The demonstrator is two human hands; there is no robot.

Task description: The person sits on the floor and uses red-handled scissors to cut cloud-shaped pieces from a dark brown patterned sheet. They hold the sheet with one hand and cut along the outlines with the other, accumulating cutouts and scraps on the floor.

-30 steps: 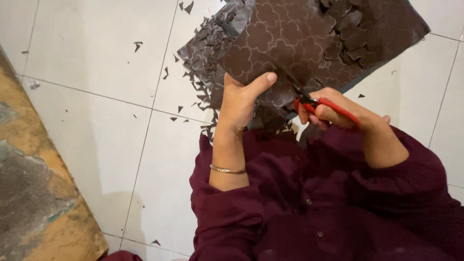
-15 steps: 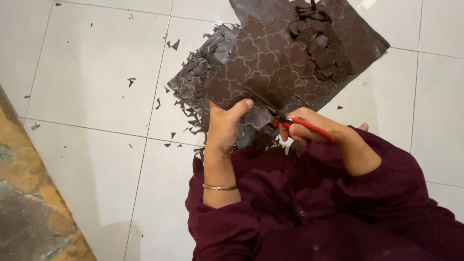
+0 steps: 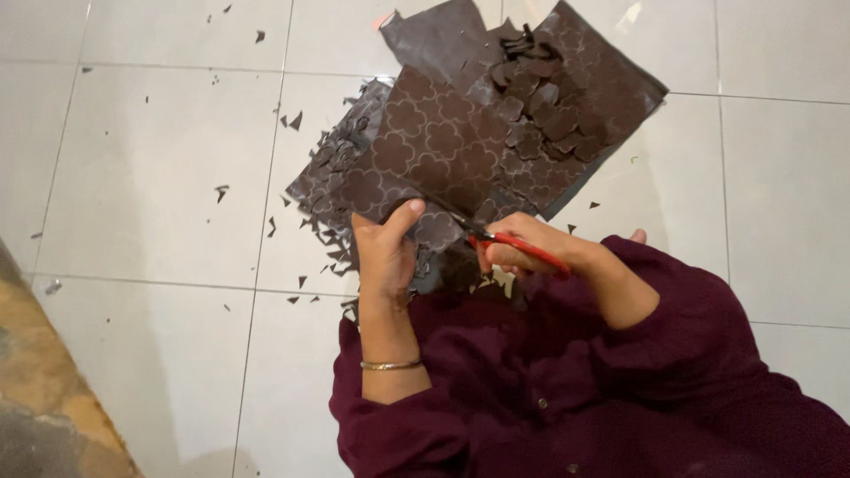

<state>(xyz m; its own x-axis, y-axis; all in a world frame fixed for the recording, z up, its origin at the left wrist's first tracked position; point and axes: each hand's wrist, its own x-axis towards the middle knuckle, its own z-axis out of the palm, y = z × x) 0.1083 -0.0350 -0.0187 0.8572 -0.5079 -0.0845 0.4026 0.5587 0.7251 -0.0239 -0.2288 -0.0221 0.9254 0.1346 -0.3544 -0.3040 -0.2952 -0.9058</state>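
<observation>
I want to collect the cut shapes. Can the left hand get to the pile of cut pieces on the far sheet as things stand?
Probably not yet: the left hand holds the patterned sheet, which lies between it and the pile.

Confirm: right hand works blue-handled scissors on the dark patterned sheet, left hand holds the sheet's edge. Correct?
Not quite. In the head view the scissors in the right hand have red handles, not blue. The rest stands: they work on the dark patterned sheet, and the left hand holds its edge.
</observation>
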